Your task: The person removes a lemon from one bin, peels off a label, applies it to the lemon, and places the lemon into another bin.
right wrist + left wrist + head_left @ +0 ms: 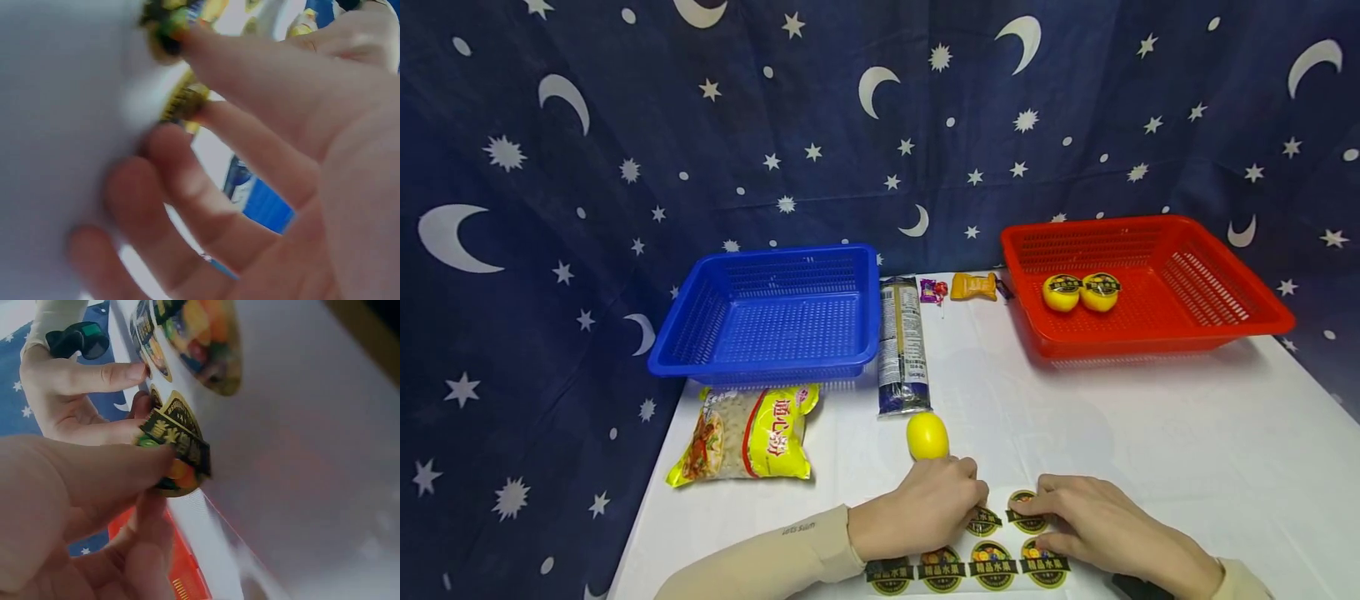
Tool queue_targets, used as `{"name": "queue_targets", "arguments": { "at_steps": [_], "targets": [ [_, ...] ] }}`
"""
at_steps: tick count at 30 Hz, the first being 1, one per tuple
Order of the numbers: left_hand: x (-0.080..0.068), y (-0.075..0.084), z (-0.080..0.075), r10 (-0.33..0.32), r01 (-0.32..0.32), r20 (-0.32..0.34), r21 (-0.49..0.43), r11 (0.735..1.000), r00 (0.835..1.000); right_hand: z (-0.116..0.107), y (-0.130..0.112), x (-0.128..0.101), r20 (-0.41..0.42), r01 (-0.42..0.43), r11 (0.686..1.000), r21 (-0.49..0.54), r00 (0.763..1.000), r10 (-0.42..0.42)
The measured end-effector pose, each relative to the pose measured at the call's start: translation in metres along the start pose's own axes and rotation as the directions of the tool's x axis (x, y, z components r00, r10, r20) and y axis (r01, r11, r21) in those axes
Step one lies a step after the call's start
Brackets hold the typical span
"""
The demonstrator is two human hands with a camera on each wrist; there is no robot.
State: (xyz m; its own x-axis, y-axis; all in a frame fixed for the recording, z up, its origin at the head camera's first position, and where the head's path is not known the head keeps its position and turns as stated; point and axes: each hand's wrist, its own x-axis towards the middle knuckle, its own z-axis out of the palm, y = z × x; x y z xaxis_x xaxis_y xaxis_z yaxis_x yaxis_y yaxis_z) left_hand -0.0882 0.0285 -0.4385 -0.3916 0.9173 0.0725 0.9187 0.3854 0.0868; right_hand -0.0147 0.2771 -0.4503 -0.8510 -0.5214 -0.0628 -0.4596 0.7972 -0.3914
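Note:
My left hand (936, 504) pinches a round black-and-gold fruit sticker (187, 447) between thumb and finger, just over the sticker sheet (992, 575). In the left wrist view the sticker's face, with its dark banner and printed fruit, shows past the thumb. My right hand (1093, 521) rests at the sheet's right side, thumb and fingertips pressing beside and on other stickers (1043, 565); nothing is gripped in it. Just beyond my left knuckles lies a yellow lemon (927, 435), and no sticker shows on its visible side.
A red basket (1150, 337) at back right holds two lemons (1101, 292) with stickers on them. At back left stands a blue basket (760, 371), with a yellow pasta bag (775, 437) before it. Between the baskets lie a long dark packet (904, 346), a lollipop (941, 291) and an orange-wrapped snack (973, 287).

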Motion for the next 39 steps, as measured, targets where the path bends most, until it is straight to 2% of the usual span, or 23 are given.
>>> {"name": "queue_targets", "arguments": {
  "at_steps": [4, 7, 9, 12, 14, 17, 20, 23, 25, 27, 30, 33, 36, 39],
  "targets": [
    [-0.009, -0.006, -0.009, -0.037, 0.032, -0.048, -0.108, 0.994, 0.998, -0.007, -0.001, 0.002, 0.051, 0.019, 1.0, 0.003, 0.999, -0.019],
    [-0.018, -0.016, -0.021, -0.123, 0.097, -0.086, -0.261, 0.961, 0.989, -0.015, -0.003, 0.009, 0.062, 0.055, 0.998, -0.023, 0.997, -0.054],
    [-0.023, -0.027, -0.026, -0.205, 0.153, -0.109, -0.366, 0.918, 0.973, -0.02, -0.006, 0.016, 0.05, 0.066, 0.997, -0.05, 0.997, -0.063],
    [-0.028, -0.045, -0.029, -0.335, 0.239, -0.106, -0.504, 0.83, 0.936, -0.027, -0.01, 0.033, 0.01, 0.044, 0.996, -0.082, 0.999, -0.043],
    [-0.029, -0.057, -0.029, -0.403, 0.281, -0.086, -0.586, 0.76, 0.911, -0.027, -0.013, 0.047, -0.055, 0.017, 0.995, -0.095, 0.998, -0.023],
    [-0.028, -0.068, -0.026, -0.458, 0.318, -0.042, -0.665, 0.676, 0.888, -0.023, -0.014, 0.068, -0.169, -0.006, 0.996, -0.085, 0.986, -0.008],
    [-0.026, -0.074, -0.021, -0.48, 0.335, -0.009, -0.705, 0.625, 0.877, -0.015, -0.013, 0.087, -0.244, -0.004, 0.999, -0.049, 0.97, -0.008],
    [-0.023, -0.075, -0.016, -0.502, 0.336, -0.016, -0.724, 0.603, 0.865, -0.009, -0.012, 0.101, -0.244, 0.014, 1.0, 0.015, 0.97, -0.01],
    [-0.021, -0.075, -0.012, -0.523, 0.334, -0.04, -0.727, 0.599, 0.851, -0.005, -0.012, 0.108, -0.229, 0.028, 0.998, 0.05, 0.973, -0.016],
    [-0.02, -0.074, -0.01, -0.536, 0.325, -0.08, -0.717, 0.616, 0.841, -0.002, -0.012, 0.113, -0.217, 0.034, 0.996, 0.078, 0.976, -0.017],
    [-0.018, -0.071, -0.008, -0.548, 0.339, -0.138, -0.655, 0.676, 0.825, 0.0, -0.012, 0.118, -0.217, 0.041, 0.994, 0.101, 0.976, -0.018],
    [-0.017, -0.068, -0.008, -0.556, 0.379, -0.186, -0.558, 0.738, 0.81, 0.0, -0.013, 0.12, -0.221, 0.043, 0.994, 0.103, 0.975, -0.019],
    [-0.017, -0.066, -0.007, -0.563, 0.417, -0.236, -0.464, 0.781, 0.792, -0.003, -0.014, 0.12, -0.207, 0.032, 0.994, 0.101, 0.978, -0.011],
    [-0.017, -0.064, -0.004, -0.546, 0.421, -0.305, -0.389, 0.819, 0.781, -0.005, -0.015, 0.119, -0.218, 0.016, 0.994, 0.112, 0.976, 0.009]
  ]
}}
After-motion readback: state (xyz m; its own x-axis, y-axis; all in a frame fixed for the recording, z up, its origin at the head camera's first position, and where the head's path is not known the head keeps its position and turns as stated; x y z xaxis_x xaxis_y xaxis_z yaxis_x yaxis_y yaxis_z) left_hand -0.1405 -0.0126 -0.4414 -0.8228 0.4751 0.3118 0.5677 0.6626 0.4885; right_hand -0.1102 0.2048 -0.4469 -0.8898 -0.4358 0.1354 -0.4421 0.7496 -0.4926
